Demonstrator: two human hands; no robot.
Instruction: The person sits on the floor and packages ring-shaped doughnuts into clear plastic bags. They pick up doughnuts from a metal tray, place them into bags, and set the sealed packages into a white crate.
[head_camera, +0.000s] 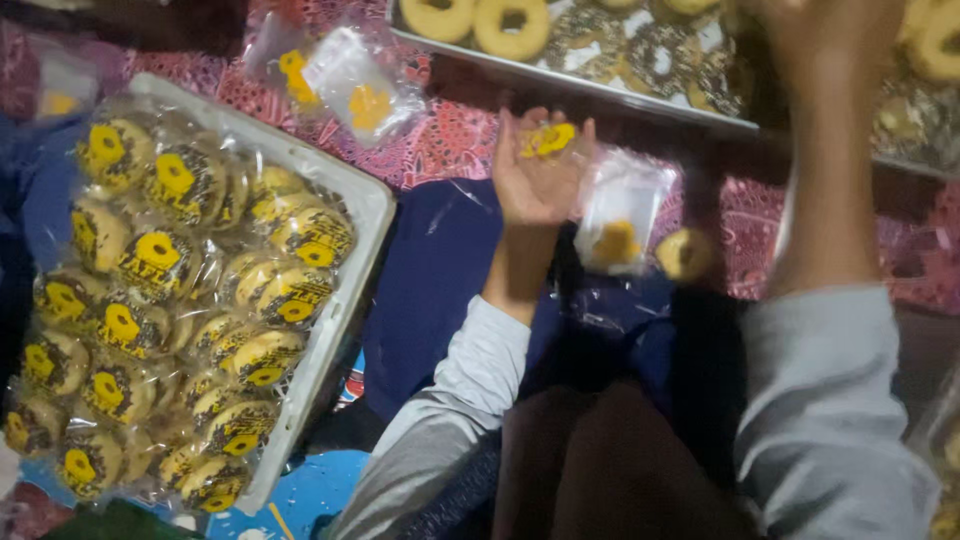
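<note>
My left hand (538, 168) is raised palm-up over my lap and grips a clear plastic bag (550, 140) with a yellow print. My right hand (830, 35) reaches far ahead to the metal tray of doughnuts (640, 92) at the top; it is blurred and partly cut off by the frame edge, so its grip is unclear. Between my arms lie another clear bag with a yellow print (618, 212) and a loose doughnut (685, 252) on the patterned cloth.
A white tray (372, 205) at the left holds several doughnuts packed in clear bags with yellow and black print. Loose empty bags (355, 85) lie beyond it on a red patterned cloth (450, 140). Dark blue fabric (430, 280) covers my lap.
</note>
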